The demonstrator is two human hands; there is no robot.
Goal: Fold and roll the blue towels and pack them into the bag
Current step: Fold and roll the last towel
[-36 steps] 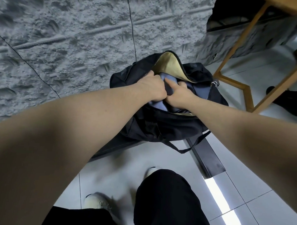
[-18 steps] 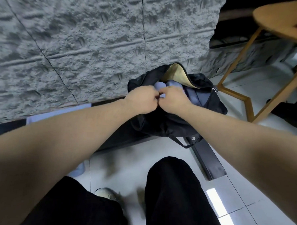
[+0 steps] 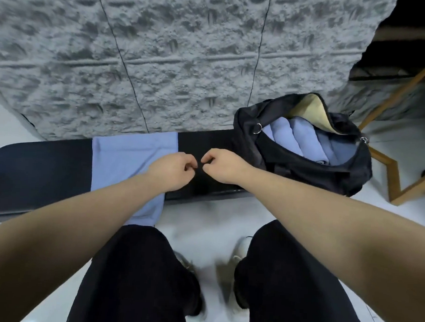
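Change: half a second ago both hands were at the mouth of the bag [image 3: 303, 169], on the rolled towels inside; now they have come off it and hang over the black bench [image 3: 35, 172], near frame centre.
Meaning: judged from this, one roll has just been packed and the next towel is about to be taken up.
Left hand [image 3: 169, 170]: fingers curled, holding nothing that shows; it hovers over the right edge of the flat towel [image 3: 124, 157], and contact with the cloth cannot be told.
Right hand [image 3: 224, 165]: fingers curled likewise, empty as far as the view shows, over bare bench just beside the left hand, the two knuckle to knuckle but apart.
Flat towel: spread across the bench at about 9 o'clock from the hands, its near end hanging over the bench's front edge toward the person's knee.
Rolled towels [image 3: 302, 138]: several side by side in the open bag at 2 o'clock from the hands.
Bag: on the floor at the bench's right end, unzipped, pale lining showing.
Hidden: the fingertips of both hands are tucked under the palms; the bag's near wall covers the lower part of the rolls, so their count is uncertain; the lower frame is motion-blurred.
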